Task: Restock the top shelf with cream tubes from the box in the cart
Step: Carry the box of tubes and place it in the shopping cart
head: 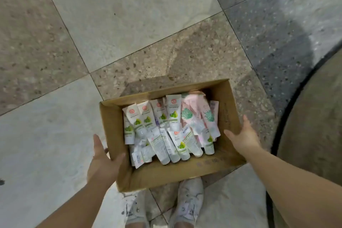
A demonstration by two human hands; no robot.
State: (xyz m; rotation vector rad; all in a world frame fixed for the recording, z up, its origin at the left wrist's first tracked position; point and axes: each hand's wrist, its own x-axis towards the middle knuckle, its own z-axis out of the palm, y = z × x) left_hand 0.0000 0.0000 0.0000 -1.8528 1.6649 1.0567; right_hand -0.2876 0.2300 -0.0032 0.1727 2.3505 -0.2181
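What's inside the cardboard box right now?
The cardboard box holds a loose pile of cream tubes, white-green ones and pink ones. Lower layers and the box floor beneath them are hidden.

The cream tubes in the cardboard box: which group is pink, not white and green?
The pink cream tubes lie at the far right of the brown cardboard box, nearest the right hand.

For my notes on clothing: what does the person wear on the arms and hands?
Nothing shows on them: left hand and right hand are bare, without gloves, rings or watch, and both forearms are bare as far as the picture's edge, no sleeve in view.
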